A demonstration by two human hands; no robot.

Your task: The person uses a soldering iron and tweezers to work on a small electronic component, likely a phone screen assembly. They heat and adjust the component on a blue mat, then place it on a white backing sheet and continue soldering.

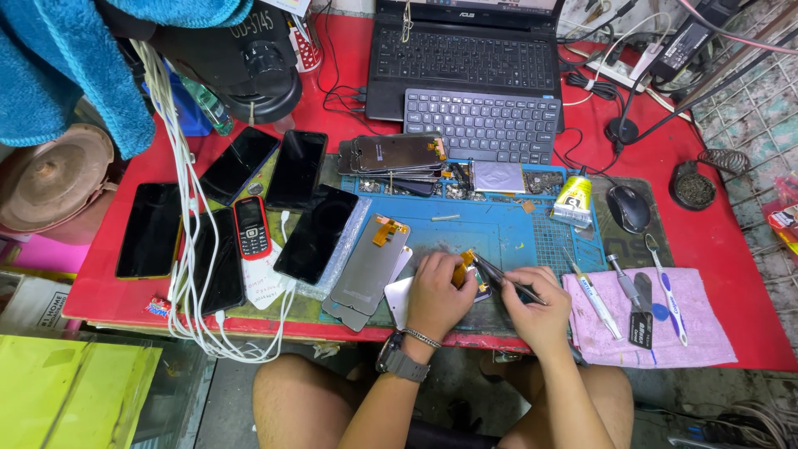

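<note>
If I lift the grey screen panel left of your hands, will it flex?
The screen panel looks thin and flat, so probably light and brittle. Its orange ribbon likely flops and could snag. The smooth face may slide on the blue mat.

The table [731,249] surface is red. The work mat [499,229] is blue, printed with a fine grid at its right end. The flex cable [462,270] at the left hand [436,295] is orange. The tweezers [503,281] in the right hand [540,312] are dark grey. The cloth [706,333] under the hand tools is pink. The keypad phone [251,226] is red and black (screen dark). The glue tube [573,199] is yellow. The towel [75,58] is teal.
</note>
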